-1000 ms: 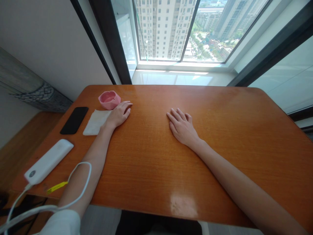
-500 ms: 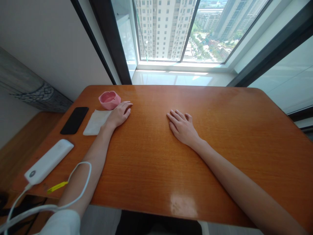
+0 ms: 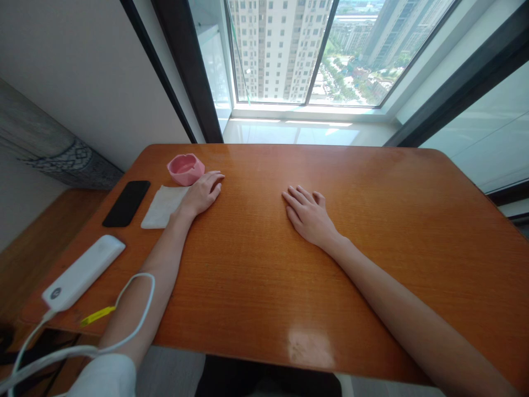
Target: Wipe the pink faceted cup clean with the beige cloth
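Note:
My left hand point(image 3: 203, 193) rests on the wooden table point(image 3: 248, 264), fingers stretched out and holding nothing. Just behind it stands a pink ashtray-like bowl point(image 3: 185, 171) with an angular rim; whether the hand touches it I cannot tell. Partly covered by my left wrist lies a folded white tissue point(image 3: 162, 207). Farther right, my right hand point(image 3: 308, 216) lies flat on the wood, its fingers a little spread and nothing in them.
A black phone point(image 3: 126, 204) lies left of the tissue. Nearer me is a white power bank point(image 3: 83, 273) with a white cable point(image 3: 149, 309) looping over my left forearm. A yellow tag point(image 3: 98, 316) hangs on the cable. Beyond the table is a window point(image 3: 285, 55).

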Demonstrator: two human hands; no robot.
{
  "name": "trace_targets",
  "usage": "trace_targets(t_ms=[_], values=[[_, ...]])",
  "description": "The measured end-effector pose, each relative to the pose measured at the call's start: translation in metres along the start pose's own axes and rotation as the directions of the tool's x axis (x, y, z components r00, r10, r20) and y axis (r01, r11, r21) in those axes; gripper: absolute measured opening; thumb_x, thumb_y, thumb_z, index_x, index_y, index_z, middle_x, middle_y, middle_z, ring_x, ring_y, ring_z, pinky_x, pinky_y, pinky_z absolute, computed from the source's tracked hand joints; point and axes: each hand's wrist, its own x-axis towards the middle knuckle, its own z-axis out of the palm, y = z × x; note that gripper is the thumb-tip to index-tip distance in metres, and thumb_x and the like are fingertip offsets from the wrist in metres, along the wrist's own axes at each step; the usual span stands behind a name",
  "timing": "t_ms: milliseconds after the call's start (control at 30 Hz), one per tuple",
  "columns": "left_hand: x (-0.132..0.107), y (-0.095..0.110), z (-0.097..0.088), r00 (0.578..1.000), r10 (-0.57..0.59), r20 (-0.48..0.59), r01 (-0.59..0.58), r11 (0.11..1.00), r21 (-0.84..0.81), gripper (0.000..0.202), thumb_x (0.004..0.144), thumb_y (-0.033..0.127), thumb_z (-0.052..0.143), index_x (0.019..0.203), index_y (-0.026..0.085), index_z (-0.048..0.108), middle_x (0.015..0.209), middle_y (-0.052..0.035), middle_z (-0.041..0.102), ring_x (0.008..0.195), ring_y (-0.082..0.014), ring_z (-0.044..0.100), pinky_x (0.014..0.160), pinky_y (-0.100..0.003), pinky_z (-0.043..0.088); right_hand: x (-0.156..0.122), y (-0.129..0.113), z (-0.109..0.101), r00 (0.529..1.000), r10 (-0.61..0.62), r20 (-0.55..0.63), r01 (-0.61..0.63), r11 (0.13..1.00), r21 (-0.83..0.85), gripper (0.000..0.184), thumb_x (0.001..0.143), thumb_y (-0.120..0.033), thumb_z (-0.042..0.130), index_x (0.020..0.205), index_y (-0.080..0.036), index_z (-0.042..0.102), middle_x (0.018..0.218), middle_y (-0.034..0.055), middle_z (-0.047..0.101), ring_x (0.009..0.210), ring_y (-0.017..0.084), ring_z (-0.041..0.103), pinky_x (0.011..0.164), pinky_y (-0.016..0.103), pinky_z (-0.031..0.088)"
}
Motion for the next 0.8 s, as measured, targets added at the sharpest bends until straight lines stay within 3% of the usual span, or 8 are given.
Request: trace_targets(t_ms=[167, 800], values=[[0.0007, -0.0032, 0.0019, 1.000, -0.001, -0.004, 0.001, 1.000, -0.008, 0.049, 0.110, 0.040, 0.045, 0.146, 0.017, 0.068, 0.163, -0.0143, 0.064, 0.155, -0.0314, 0.059, 0.138, -0.050, 0.043, 0.0001, -0.0004, -0.0005, 1.000, 0.002, 0.021, -0.001, 0.999, -0.037, 0.055, 0.118, -0.037, 0.032, 0.166, -0.023, 0.056, 0.178, 0.0160, 0.053, 0.167, 0.038, 0.046, 0.132, 0.069, 0.028], [-0.0003, 0.0028, -0.0020, 1.000, -0.019, 0.000, 0.019, 1.000, 0.000, 0.050, 0.110, 0.040, 0.045, 0.147, 0.016, 0.068, 0.164, -0.0143, 0.064, 0.155, -0.0311, 0.060, 0.137, -0.050, 0.045, -0.0004, -0.0003, 0.0002, 1.000, -0.006, -0.007, 0.006, 1.000, -0.013, 0.056, 0.118, -0.038, 0.032, 0.165, -0.024, 0.058, 0.175, 0.0160, 0.055, 0.165, 0.038, 0.047, 0.131, 0.070, 0.029]])
